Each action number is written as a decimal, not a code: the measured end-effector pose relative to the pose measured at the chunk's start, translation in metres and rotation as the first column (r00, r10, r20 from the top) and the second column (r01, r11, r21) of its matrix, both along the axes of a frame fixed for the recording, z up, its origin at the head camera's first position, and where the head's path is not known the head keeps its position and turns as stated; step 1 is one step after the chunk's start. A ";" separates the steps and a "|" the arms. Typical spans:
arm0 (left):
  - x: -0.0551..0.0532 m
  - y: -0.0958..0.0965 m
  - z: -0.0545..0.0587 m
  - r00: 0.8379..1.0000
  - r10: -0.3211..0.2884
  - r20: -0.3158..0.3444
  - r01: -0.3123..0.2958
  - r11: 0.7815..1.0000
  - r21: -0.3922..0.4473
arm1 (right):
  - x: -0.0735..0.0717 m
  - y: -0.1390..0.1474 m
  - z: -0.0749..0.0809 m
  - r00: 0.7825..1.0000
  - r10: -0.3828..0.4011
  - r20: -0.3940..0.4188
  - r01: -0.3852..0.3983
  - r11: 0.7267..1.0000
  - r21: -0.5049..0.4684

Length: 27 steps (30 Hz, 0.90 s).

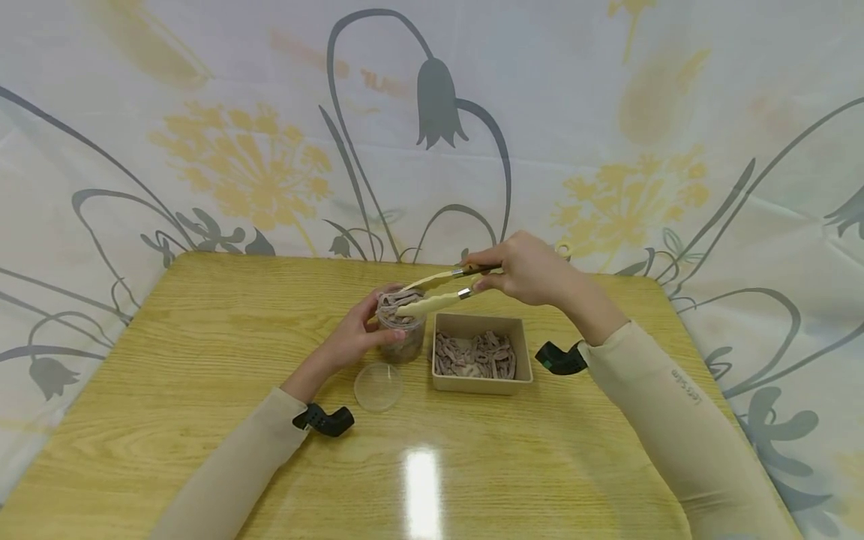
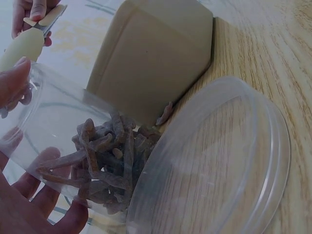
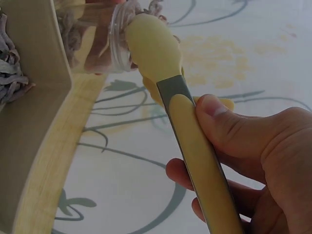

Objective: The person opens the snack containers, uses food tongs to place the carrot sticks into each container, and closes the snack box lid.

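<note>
My left hand grips a clear plastic jar round its side, fingers wrapped about it in the left wrist view. Brownish-grey dried strips lie in the jar's lower part, and more sit at its mouth. My right hand holds pale yellow tongs with thumb and fingers on the two arms. The tongs' tips are at the jar's mouth, with strips between and around them. Right of the jar stands a beige box holding more strips.
A clear round lid lies on the wooden table in front of the jar. One small strip lies beside the box's base. A white cloth with flower prints hangs behind the table. Each sleeve carries a black wrist device.
</note>
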<state>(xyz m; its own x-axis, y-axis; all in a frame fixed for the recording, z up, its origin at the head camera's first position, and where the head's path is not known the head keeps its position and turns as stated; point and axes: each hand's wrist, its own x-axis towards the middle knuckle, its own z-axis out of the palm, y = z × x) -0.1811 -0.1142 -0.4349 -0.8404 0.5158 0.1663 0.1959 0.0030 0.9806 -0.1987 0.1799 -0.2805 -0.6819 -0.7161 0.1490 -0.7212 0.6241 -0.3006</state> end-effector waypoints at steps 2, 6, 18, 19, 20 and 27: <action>0.000 0.000 0.000 1.000 0.002 -0.005 -0.002 1.000 -0.002 | 0.001 -0.001 0.000 1.000 -0.006 -0.006 0.006 1.000 0.022; 0.002 -0.001 -0.001 1.000 0.006 0.007 -0.006 1.000 -0.009 | 0.004 -0.004 0.003 1.000 -0.008 -0.025 0.010 0.997 0.080; -0.001 -0.001 -0.002 1.000 0.000 0.018 0.000 1.000 -0.011 | 0.007 -0.006 0.011 0.998 -0.001 -0.057 0.008 0.992 0.123; -0.001 -0.001 -0.002 1.000 -0.001 0.018 0.001 1.000 -0.012 | 0.007 -0.006 0.010 0.998 -0.003 -0.055 0.010 0.992 0.124; -0.001 -0.001 -0.002 1.000 0.000 0.018 0.000 1.000 -0.014 | 0.007 -0.006 0.010 0.998 -0.004 -0.055 0.011 0.992 0.124; -0.001 -0.001 -0.002 1.000 0.004 -0.002 -0.004 1.000 -0.028 | 0.008 -0.002 0.012 0.999 -0.029 -0.036 0.034 0.991 0.131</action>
<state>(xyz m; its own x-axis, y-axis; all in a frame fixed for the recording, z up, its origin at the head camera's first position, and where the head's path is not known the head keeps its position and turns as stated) -0.1823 -0.1149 -0.4366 -0.8421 0.5171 0.1534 0.1975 0.0310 0.9798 -0.1911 0.1777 -0.2684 -0.7005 -0.7093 0.0783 -0.7090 0.6793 -0.1895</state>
